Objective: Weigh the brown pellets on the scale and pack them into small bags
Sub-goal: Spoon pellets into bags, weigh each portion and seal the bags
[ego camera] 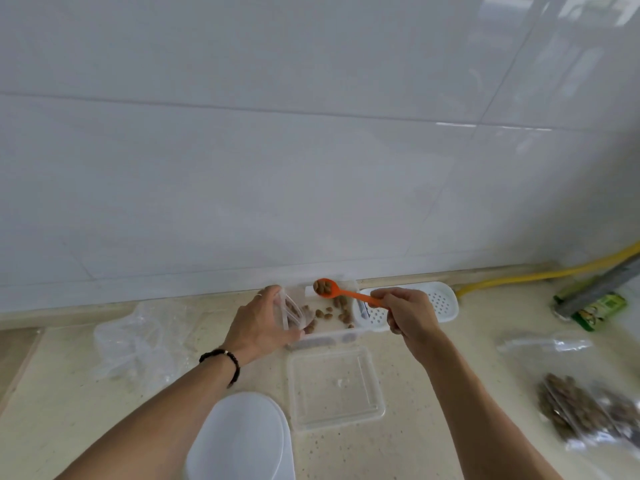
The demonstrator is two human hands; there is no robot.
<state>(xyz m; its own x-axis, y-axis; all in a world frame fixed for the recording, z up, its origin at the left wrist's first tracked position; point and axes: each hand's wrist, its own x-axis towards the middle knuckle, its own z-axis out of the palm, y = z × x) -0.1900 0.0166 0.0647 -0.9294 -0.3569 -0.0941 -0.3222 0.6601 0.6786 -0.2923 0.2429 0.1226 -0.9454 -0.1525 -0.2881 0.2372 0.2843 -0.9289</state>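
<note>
Pellets lie scattered in the clear tub on the tabletop. My left hand grips a small bag, seemingly open-mouthed. My right hand pinches the orange spoon, loaded with pellets, above the tub.

Glossy white tiled wall fills most of the view — soft daylight reflections upper right — above a speckled beige surface.

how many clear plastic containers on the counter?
2: one container by the wall holding loose pellets, another container nearer the person. Others may sit outside the view.
</note>
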